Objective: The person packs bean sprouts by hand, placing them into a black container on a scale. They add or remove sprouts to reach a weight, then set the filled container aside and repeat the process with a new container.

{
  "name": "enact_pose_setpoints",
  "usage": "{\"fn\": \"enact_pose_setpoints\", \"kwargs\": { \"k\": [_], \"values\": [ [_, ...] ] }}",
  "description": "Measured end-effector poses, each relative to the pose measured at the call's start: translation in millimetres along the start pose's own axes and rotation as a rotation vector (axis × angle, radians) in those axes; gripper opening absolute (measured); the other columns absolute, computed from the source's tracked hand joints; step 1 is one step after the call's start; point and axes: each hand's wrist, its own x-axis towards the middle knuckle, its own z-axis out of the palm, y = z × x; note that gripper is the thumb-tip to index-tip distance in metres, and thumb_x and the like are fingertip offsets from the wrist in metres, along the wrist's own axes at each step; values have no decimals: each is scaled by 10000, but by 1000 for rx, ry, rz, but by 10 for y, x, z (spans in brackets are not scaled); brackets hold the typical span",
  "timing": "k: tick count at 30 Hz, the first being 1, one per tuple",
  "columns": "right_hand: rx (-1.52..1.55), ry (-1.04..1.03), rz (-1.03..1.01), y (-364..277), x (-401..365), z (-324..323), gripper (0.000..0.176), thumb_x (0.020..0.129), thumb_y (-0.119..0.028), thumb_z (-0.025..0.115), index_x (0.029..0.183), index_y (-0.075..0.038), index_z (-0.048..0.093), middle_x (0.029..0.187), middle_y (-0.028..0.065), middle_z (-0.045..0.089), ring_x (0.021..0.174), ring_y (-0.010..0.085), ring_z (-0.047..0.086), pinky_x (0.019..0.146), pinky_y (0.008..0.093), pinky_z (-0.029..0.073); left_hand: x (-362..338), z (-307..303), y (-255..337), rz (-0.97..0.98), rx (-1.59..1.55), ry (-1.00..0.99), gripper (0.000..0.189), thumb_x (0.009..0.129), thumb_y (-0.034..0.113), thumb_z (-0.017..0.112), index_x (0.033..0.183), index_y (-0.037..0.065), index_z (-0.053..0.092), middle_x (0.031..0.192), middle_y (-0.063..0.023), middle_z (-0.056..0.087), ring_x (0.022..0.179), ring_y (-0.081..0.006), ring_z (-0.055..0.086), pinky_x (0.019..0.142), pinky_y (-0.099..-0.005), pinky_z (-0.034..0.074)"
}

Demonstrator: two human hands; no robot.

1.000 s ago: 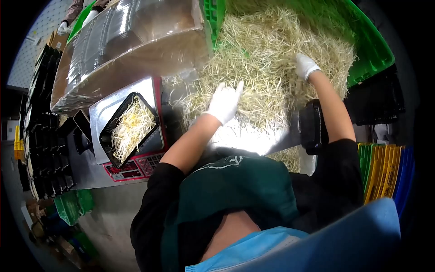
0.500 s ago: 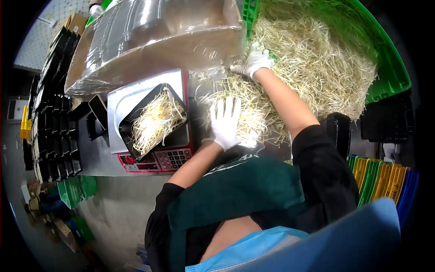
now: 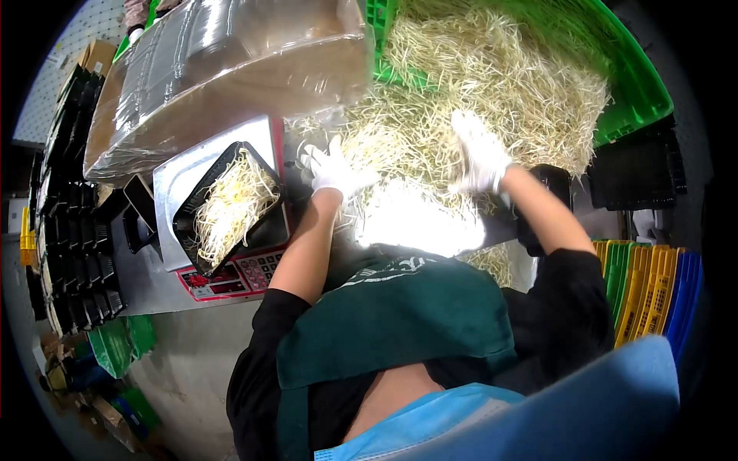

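Observation:
My left hand (image 3: 332, 170), in a white glove, is at the left edge of a loose heap of bean sprouts (image 3: 400, 142) on the metal table, fingers apart. On the heap's right side, my gloved right hand (image 3: 480, 154) rests against the sprouts with fingers stretched out. Glare washes out the sprouts nearest my apron. Left of my left hand, a black plastic tray (image 3: 186, 230) holding sprouts sits askew on a red-edged digital scale (image 3: 257, 270). Behind the heap, a tipped green crate (image 3: 642, 92) is full of sprouts.
A plastic-wrapped carton (image 3: 231, 84) stands behind the scale. Stacked black trays (image 3: 81, 238) line the left side; more black trays (image 3: 634, 177) are at the right. Colourful crates (image 3: 646, 292) stand at lower right. Another person's sleeve (image 3: 137, 14) shows at top left.
My right hand has come back from near the crate's edge to the heap's right side. My left hand has moved to the heap's left edge. The view has shifted.

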Motion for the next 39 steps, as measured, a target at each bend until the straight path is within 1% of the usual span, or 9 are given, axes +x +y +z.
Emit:
{"fn": "enact_pose_setpoints", "kwargs": {
  "k": [3,7,10,16,20,22,30,31,39],
  "values": [
    [-244,-57,89,-265,-160,-4,1448,443,-372,910,1501,-144,-51,1536,244,80,1423,429,55,1084,659,140,-51,167,-11,130,164,89,1051,629,462,788,1459,92,260,1460,-272,265,1380,-402,233,1103,-535,222],
    [17,-11,107,317,337,-125,1174,588,-180,798,1502,-132,63,1359,221,426,1243,321,437,1006,370,397,-2,313,-68,302,125,243,770,707,152,679,1411,92,372,1041,-169,612,979,-355,597,923,-430,436],
    [299,-39,285,191,363,-474,804,652,-34,719,1392,-116,416,1080,164,648,972,251,622,875,324,493,-435,-67,-13,292,91,155,735,724,133,678,1402,105,395,1071,-177,604,1011,-337,588,871,-412,471],
    [791,-265,185,-549,266,-737,867,635,19,738,1415,-108,381,1183,120,617,743,145,623,554,262,542,-646,212,-343,926,81,286,743,751,171,611,1445,165,345,1053,-100,604,933,-262,586,779,-397,474],
    [925,-347,103,-297,782,-111,1051,651,-250,855,1483,-120,226,1538,179,176,1441,277,107,1169,394,161,-924,142,-445,821,390,55,921,680,262,732,1475,164,279,1433,-171,352,1253,-352,376,1015,-487,319],
    [797,-79,-90,-376,602,-302,923,827,-271,712,1493,-72,105,1529,208,152,1393,292,249,982,367,481,-896,301,-674,917,247,242,1042,616,384,781,1479,135,255,1437,-188,341,1244,-350,386,1010,-515,313],
    [427,114,-181,-1150,117,355,594,895,-451,503,1274,4,445,1153,304,569,1004,371,610,894,395,479,-301,281,-167,973,327,454,1046,653,297,736,1475,8,158,1484,-224,248,1388,-352,230,1129,-516,187],
    [661,64,-223,-1141,50,283,585,884,-444,528,1265,-4,462,1152,298,575,1007,351,616,898,388,478,-298,186,-101,851,205,64,1145,615,345,774,1473,-21,111,1366,-232,417,1270,-363,407,1076,-465,315],
    [107,362,-80,-1018,-280,622,1274,568,-593,766,1456,50,117,1512,255,160,1413,417,100,1158,461,138,-295,386,12,526,-73,178,1239,580,345,812,1475,-32,43,1065,-220,600,942,-344,615,853,-406,496]
  ]
}}
